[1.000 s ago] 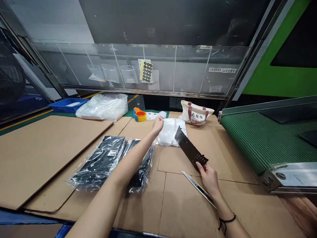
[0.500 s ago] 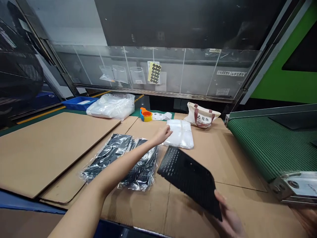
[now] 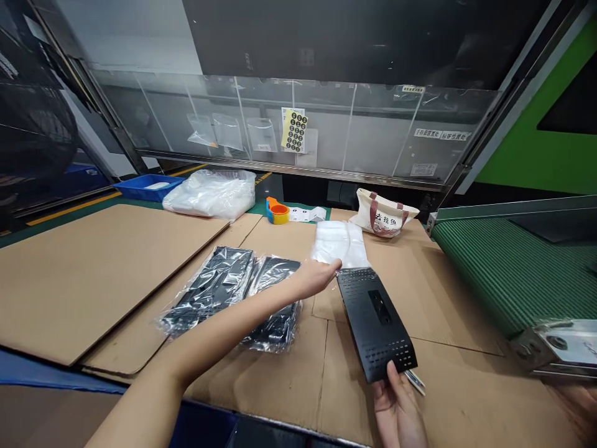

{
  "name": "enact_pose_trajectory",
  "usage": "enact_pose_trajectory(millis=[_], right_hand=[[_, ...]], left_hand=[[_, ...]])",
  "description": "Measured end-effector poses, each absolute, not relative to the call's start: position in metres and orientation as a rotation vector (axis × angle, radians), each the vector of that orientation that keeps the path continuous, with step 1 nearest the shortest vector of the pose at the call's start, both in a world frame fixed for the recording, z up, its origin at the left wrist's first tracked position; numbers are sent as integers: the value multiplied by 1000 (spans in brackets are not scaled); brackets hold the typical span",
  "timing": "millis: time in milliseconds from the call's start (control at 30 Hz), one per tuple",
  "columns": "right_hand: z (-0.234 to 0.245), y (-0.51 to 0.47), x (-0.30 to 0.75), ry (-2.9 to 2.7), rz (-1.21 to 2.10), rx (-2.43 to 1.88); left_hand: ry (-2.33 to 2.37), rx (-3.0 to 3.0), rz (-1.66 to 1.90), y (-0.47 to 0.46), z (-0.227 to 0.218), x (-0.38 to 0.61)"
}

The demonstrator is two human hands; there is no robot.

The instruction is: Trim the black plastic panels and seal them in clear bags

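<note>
My right hand (image 3: 396, 404) grips the near end of a black perforated plastic panel (image 3: 375, 320), which lies lengthwise over the cardboard. My left hand (image 3: 319, 275) reaches across, fingers pinched on the near edge of a clear plastic bag (image 3: 338, 244) from the white stack, right at the panel's far end. Left of my arm lies a pile of bagged black panels (image 3: 233, 292). A thin metal blade (image 3: 415, 381) peeks out under the panel by my right hand.
Cardboard sheets (image 3: 93, 274) cover the bench. A green conveyor belt (image 3: 508, 267) runs along the right. At the back stand a tape dispenser (image 3: 276, 211), a canvas tote bag (image 3: 385, 214), a heap of clear bags (image 3: 212, 193) and a blue tray (image 3: 147, 186).
My right hand has turned the black panel from a tilted sideways hold to lengthwise. My left hand has drawn back from the bag stack, pulling a clear bag toward the panel's far end.
</note>
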State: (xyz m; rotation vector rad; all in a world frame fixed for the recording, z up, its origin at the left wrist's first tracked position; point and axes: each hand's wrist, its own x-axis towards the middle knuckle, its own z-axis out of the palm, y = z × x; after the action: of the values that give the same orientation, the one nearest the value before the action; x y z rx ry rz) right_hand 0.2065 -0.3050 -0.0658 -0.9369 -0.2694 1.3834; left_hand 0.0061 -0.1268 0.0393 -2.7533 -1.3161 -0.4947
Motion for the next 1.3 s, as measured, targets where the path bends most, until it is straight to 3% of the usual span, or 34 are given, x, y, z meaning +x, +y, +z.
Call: enact_pose_trajectory(millis=[233,567,833,1000,1133,1300], right_hand=[[-83,-316,196,-300,1469,-928],[-93,-324,202,-298,1555,-966],[-53,-319,201,-243,1568,-955],[-25,-319,197,-233,1790,-1005],[-20,-319,194,-112,1627,-937],[-20,-315,185,-173,1712,-956]], left_hand=[[-1086,-2649,-341,-154,32,20],[-951,-2484,-496,-174,43,29],[-844,-2487,-625,-187,39,35],[-880,-2426,-766,-193,42,39],[-771,-2446,-823,-203,41,44],[-668,-2552,-770,-219,39,50]])
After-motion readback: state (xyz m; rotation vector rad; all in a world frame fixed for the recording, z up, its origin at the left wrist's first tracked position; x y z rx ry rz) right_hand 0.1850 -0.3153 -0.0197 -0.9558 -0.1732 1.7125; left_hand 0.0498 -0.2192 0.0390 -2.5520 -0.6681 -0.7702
